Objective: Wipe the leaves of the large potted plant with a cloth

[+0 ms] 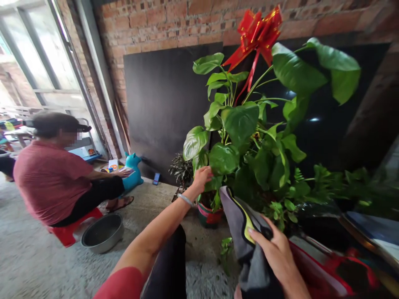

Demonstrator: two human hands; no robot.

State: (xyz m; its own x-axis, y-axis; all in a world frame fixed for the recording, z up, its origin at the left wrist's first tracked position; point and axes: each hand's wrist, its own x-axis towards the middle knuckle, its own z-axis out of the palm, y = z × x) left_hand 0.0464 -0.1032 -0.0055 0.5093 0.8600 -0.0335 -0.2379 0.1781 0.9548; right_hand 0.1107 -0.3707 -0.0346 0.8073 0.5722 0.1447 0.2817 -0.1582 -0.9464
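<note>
My left hand (203, 178), with a pale bangle at the wrist, reaches to a large-leaved potted plant (238, 126). Its fingers are curled at the lower left edge of a broad green leaf (223, 158), closed on that edge; the fingertips are partly hidden. In my right hand (276, 245) is a grey cloth (240, 230) with black edging and a yellow-green strip. The cloth hangs folded just below the leaves, the thumb pressed on its near face. A dark green and red pot (209, 216) holds the plant, and a red ribbon bow (257, 37) sits at its top.
At left a person (54, 174) sits on a red stool (67, 232), a grey basin (102, 234) beside it. A blue animal-shaped seat (133, 170) and a phone (156, 178) are near the black panel (165, 108). More plants and a red-rimmed container (321, 270) crowd the right.
</note>
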